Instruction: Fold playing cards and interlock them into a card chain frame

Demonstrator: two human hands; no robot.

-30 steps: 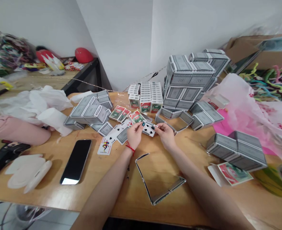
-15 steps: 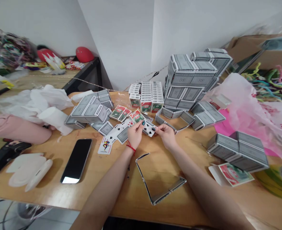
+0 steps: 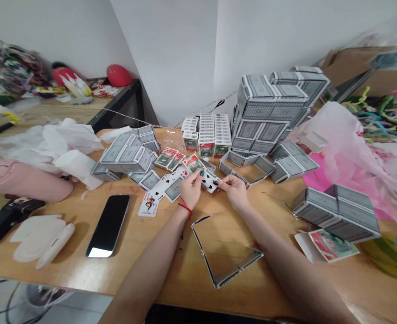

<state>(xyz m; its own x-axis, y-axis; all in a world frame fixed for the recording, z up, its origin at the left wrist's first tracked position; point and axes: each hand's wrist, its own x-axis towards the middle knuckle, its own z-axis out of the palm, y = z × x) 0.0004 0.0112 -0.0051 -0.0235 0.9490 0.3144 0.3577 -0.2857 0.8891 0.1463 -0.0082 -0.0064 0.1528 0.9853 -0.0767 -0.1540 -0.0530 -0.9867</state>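
Both my hands pinch a playing card (image 3: 209,181) with black spades, held over the middle of the table. My left hand (image 3: 192,186) grips its left side, and my right hand (image 3: 234,189) its right edge. Just behind the left fingers lies a red and green card box (image 3: 194,163). Loose cards spread left of my left hand, among them a joker (image 3: 150,204) and a grey-backed card (image 3: 173,189). Between my forearms stands an L-shaped strip of joined cards (image 3: 203,249). Beyond my right hand is a closed ring of joined cards (image 3: 230,168).
Rows of card boxes (image 3: 207,130) stand at the back. Tall card-covered blocks (image 3: 269,108) rise right of them; more blocks (image 3: 126,153) sit left and another pair (image 3: 340,213) right. A phone (image 3: 109,225), a pink roll (image 3: 26,180) and green-yellow tape (image 3: 387,254) lie around the table's sides.
Almost nothing differs. Both hands keep their hold on the card, and the whole view has shifted very slightly.
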